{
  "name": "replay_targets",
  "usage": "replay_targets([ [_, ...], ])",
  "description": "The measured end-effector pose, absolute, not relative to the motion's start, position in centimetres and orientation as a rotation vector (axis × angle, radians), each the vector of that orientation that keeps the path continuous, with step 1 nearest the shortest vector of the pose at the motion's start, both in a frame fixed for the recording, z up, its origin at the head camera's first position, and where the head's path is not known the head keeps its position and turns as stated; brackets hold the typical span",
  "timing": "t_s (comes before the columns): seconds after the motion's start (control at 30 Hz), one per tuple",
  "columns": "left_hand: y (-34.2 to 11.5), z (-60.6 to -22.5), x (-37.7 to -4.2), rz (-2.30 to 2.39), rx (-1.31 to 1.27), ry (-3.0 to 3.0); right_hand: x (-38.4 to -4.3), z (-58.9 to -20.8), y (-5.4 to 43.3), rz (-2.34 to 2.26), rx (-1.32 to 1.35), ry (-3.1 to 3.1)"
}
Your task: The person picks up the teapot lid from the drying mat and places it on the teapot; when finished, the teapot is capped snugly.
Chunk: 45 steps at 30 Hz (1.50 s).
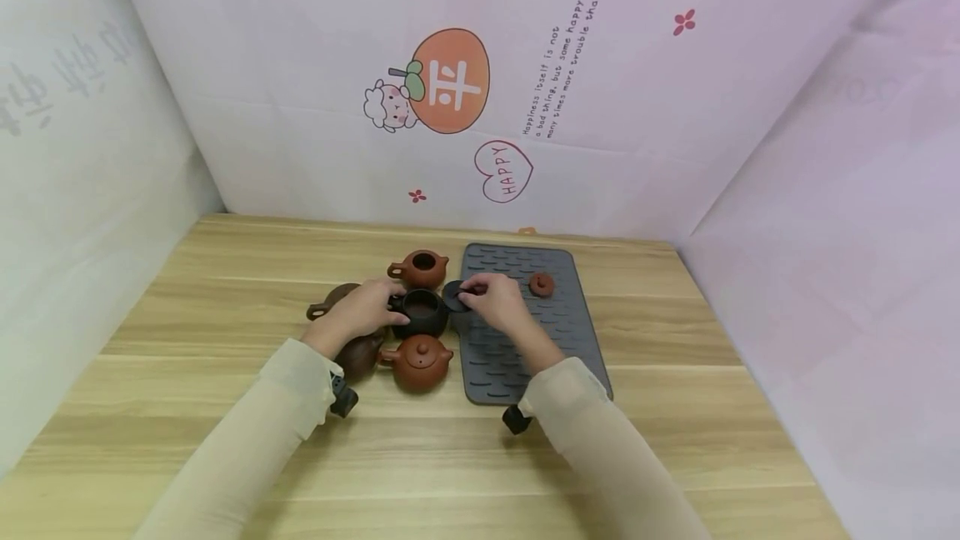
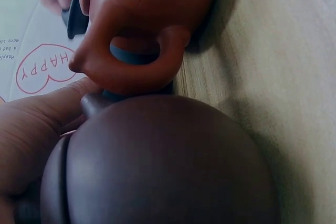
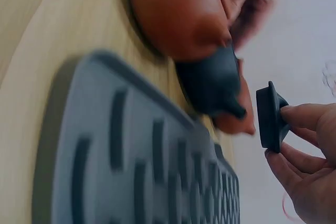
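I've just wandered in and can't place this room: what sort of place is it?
Probably a staged tabletop booth rather than an ordinary kitchen: printed white sheeting stands along the far edge and both sides of the wooden tabletop, where small teapots are clustered.

Black lid beside black teapot
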<state>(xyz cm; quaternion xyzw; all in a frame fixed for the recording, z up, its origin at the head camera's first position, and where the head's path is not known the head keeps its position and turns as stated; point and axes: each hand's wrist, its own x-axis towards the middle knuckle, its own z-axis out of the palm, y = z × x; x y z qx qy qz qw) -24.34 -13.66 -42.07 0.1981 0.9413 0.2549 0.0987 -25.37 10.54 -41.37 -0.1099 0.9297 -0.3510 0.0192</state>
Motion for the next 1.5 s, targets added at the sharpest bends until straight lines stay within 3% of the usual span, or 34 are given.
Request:
replay_targets([
  [0.37, -13.6, -42.0, -24.2, 0.753, 0.577, 2.789, -25.3, -41.4, 6.0, -0.971, -0.456, 2.877],
  [0.97, -13.6, -41.8, -24.3, 0.758, 0.553, 2.780, -25.3, -42.3, 4.7, -0.871, -0.477, 2.879],
  [1.23, -13.7, -39.5, -24.8, 0.757, 0.597, 2.767, -25.8, -42.1, 7.3, -0.985, -0.513, 2.846],
  [1.5, -13.0, -37.8, -27.2, 0.788, 0.568, 2.767, -27.4, -42.3, 13.0, -1.011, -0.348, 2.947],
])
